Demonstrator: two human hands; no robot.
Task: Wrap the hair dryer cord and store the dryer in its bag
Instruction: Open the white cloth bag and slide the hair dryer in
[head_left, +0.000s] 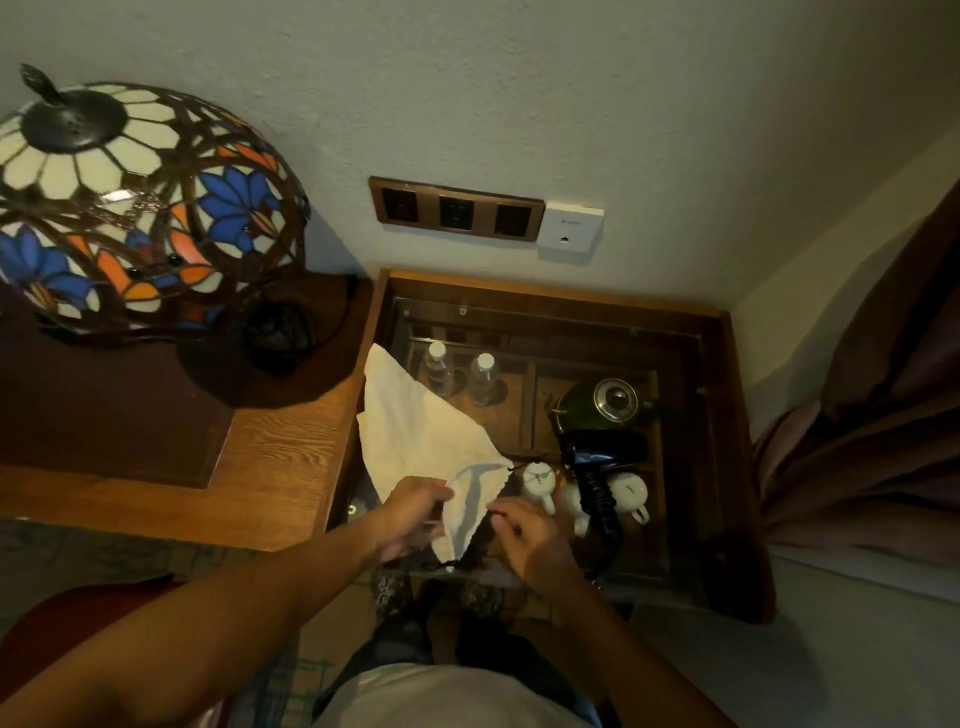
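We held the white cloth bag (415, 431) at its mouth with both hands above the glass-topped worktop (691, 364). Our left hand (413, 512) was clamped on the bag's near edge, fingers curled around the fabric. Our right hand (524, 535) was pinched on the opposite edge, beside the dark drawstring (480, 540). The bag body lay toward 11 o'clock from the hands, overlapping the worktop's left rim. The black hair dryer (608, 452) rested on the glass at 2 o'clock from the right hand, its wrapped cord (602, 512) trailing toward us. Bottles (483, 376), a kettle (605, 405) and white cups (628, 491) sat under the glass.
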